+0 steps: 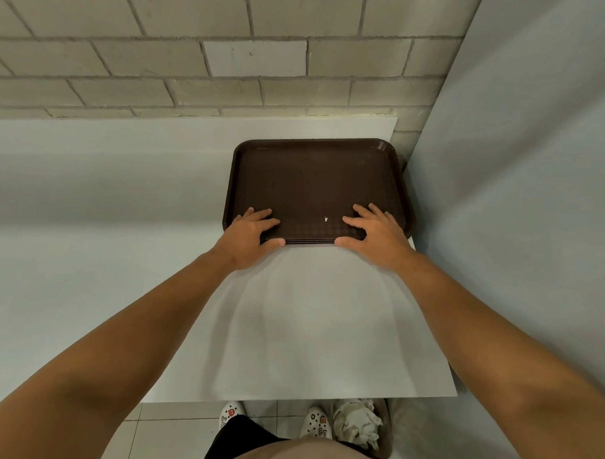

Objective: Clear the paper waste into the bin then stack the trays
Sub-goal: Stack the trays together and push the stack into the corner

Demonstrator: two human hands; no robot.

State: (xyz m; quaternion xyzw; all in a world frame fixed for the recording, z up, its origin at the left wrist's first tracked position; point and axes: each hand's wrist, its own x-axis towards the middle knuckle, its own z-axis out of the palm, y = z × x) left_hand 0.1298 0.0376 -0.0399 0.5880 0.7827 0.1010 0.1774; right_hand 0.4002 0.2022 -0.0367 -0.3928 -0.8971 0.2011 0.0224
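1. Brick wall [231, 55] runs along the far edge of the white counter [308, 315]; a pale panel [518, 202] closes off the side right of the stack of trays [313, 181].
2. Stack of trays: dark brown, several rims visible at its near edge, lying flat on the counter. Its far right corner sits just beside the pale panel and near the brick wall.
3. One small white speck [326, 218] lies on the top tray, near the stack's near edge.
4. Left hand [251, 232]: fingers spread flat on the top tray at the stack's near left corner, thumb pressed against the near rim. Grip open, nothing held.
5. Right hand [373, 231]: fingers spread flat on the top tray at the stack's near right corner, thumb against the near rim. Grip open, nothing held.
6. Open room: bare counter extends from the stack's near edge to the counter's front edge, and widely to the left of the stack. To the right of the stack, almost none.
7. Bin [383, 428] stands on the tiled floor [164, 427] below the counter's front edge, on the near side of the stack; crumpled paper waste [356, 423] fills it.
8. Two white shoes [316, 420] stand on the floor just left of the bin.
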